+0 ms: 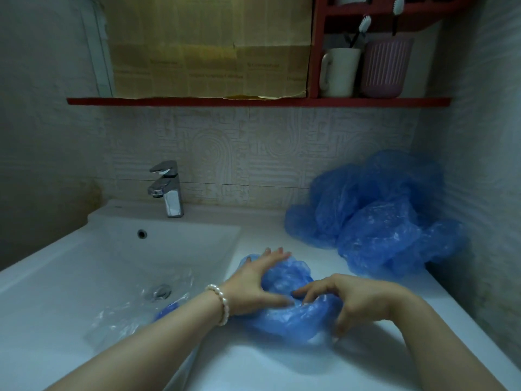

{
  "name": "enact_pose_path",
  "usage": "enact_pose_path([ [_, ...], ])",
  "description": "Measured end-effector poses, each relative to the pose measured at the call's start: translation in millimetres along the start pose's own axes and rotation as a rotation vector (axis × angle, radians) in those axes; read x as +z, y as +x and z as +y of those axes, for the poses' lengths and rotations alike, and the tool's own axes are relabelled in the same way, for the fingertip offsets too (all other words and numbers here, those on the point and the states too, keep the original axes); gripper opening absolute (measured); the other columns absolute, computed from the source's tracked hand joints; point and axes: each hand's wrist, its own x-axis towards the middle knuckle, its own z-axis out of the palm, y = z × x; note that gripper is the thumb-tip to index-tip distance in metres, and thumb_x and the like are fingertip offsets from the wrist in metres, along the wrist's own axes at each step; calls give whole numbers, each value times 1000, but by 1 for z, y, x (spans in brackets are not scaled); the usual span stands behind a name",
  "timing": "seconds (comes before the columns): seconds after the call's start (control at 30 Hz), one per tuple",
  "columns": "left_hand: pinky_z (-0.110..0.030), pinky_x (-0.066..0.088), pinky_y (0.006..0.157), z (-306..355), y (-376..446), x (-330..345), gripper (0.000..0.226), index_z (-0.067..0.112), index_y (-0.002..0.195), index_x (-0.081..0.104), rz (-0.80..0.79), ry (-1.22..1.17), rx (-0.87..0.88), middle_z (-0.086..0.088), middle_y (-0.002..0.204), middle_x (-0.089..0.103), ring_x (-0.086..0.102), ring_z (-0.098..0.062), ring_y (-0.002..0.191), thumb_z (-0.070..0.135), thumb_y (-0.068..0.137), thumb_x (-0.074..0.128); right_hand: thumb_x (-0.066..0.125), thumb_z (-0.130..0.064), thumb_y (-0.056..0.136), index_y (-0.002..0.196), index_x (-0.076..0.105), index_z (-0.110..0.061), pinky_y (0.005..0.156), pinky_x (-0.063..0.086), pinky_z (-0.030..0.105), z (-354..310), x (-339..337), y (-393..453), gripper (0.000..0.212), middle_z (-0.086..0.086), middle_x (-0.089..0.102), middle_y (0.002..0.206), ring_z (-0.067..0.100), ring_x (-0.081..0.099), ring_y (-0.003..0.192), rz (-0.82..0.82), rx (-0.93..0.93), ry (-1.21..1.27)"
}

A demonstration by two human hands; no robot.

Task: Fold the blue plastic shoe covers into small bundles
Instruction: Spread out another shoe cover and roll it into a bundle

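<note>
A crumpled blue plastic shoe cover (284, 317) lies on the white counter (282, 362) just right of the basin. My left hand (256, 280), with a pearl bracelet at the wrist, lies flat on its left part with fingers spread and straight, pressing it down. My right hand (349, 297) rests on the cover's right side; its fingers are curled and pinch the plastic. A loose pile of blue shoe covers (377, 218) sits at the back right corner of the counter, apart from both hands.
The white sink basin (84, 266) is at the left with clear plastic film (124, 314) lying near its drain. A chrome tap (169, 190) stands behind it. A red shelf (253, 102) above holds a white mug (339, 71) and a pink cup (384, 69) with toothbrushes.
</note>
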Motion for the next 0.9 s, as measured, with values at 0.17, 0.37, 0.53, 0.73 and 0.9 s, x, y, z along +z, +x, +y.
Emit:
enact_pose_path([
  [0.17, -17, 41, 89, 18, -27, -20, 49, 15, 86, 74, 194, -190, 156, 8, 95, 65, 58, -1, 95, 55, 64, 54, 72, -13, 67, 90, 74, -21, 89, 51, 24, 15, -3, -2, 24, -7, 71, 105, 8, 66, 98, 112, -5, 203],
  [0.37, -27, 47, 68, 13, -43, -5, 52, 8, 87, 64, 35, -196, -109, 0, 79, 60, 54, -8, 71, 50, 60, 77, 59, -32, 91, 93, 71, -7, 78, 47, 29, 20, 5, 20, 28, 4, 70, 84, 14, 61, 77, 427, 56, 341],
  [0.53, -26, 51, 62, 6, -19, -6, 19, 0, 74, 59, 318, -707, -455, -11, 64, 62, 60, -16, 54, 6, 91, 56, 45, -34, 98, 79, 65, -16, 73, 46, 24, 12, 17, 47, 33, -7, 67, 77, 14, 62, 79, 708, 180, 373],
  [0.73, -30, 44, 70, -8, -4, -7, 28, 13, 64, 51, 445, -195, -549, -16, 76, 61, 58, -25, 77, 10, 92, 51, 24, -43, 100, 107, 60, -9, 81, 41, 33, 2, 20, 63, 51, 11, 64, 110, 31, 57, 105, 819, 454, -125],
  [0.9, -28, 43, 84, -1, -3, -8, 22, 4, 100, 64, 378, 189, -522, -15, 109, 65, 59, -29, 105, 16, 94, 46, 24, -31, 102, 121, 55, -13, 77, 37, 28, 1, 17, 65, 41, 8, 60, 123, 27, 56, 112, 759, 615, -360],
])
